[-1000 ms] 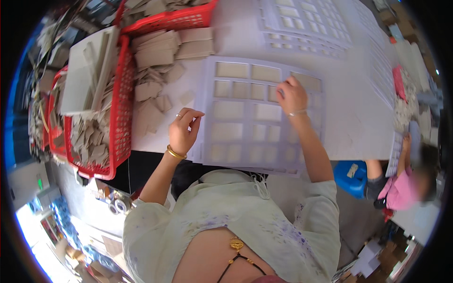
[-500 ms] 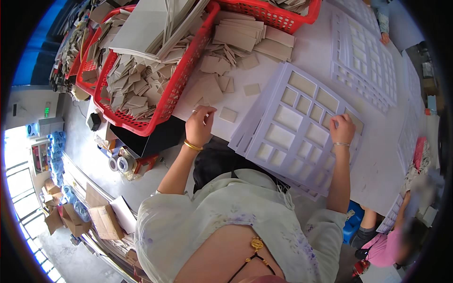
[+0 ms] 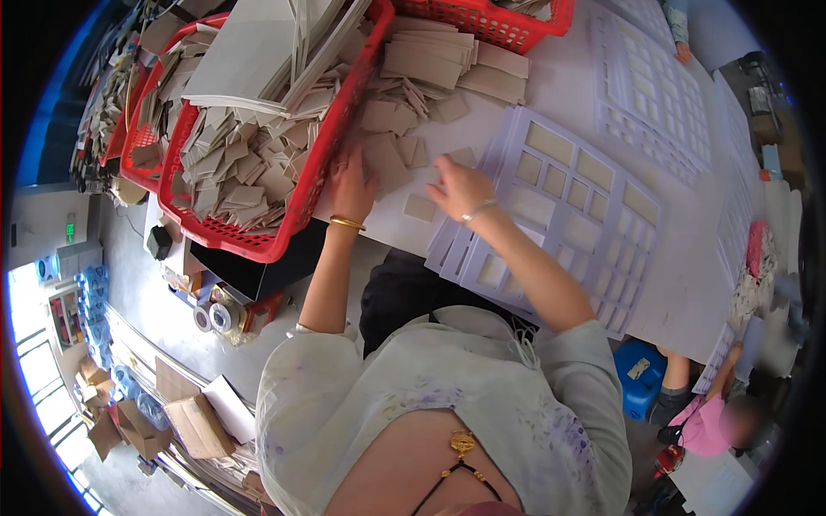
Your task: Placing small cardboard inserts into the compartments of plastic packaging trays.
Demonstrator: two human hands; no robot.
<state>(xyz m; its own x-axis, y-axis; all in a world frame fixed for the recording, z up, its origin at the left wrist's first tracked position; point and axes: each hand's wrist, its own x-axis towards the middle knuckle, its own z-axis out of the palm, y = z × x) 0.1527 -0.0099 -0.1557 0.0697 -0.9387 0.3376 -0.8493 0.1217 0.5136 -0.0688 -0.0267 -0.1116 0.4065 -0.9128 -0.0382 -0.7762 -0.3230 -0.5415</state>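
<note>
My left hand (image 3: 351,191) is over the table beside the red basket's wall, fingers stretched forward and a little blurred, thumb apart. Loose grey-beige cardboard pieces (image 3: 389,163) lie just right of it. My right hand (image 3: 463,187) has crossed toward the middle, thumb and index finger apart, with nothing visible between them. A small cardboard square (image 3: 420,207) lies below its thumb, and another one (image 3: 463,157) is partly behind its fingers. Under my right forearm rests a stack of white frame panels (image 3: 538,215), whose rectangular openings show beige backing.
Red plastic baskets (image 3: 297,206) heaped with cardboard pieces stand at the left and back. Stacked larger cardboard strips (image 3: 426,58) lie behind the loose pieces. More white panels (image 3: 658,95) are at the far right. A co-worker's hand (image 3: 682,53) and a person in pink (image 3: 710,426) are also there.
My right hand has moved left off the panels to the small cardboard squares. My left hand has moved forward and slightly left, its fingers straightening beside the basket. The view has shifted slightly.
</note>
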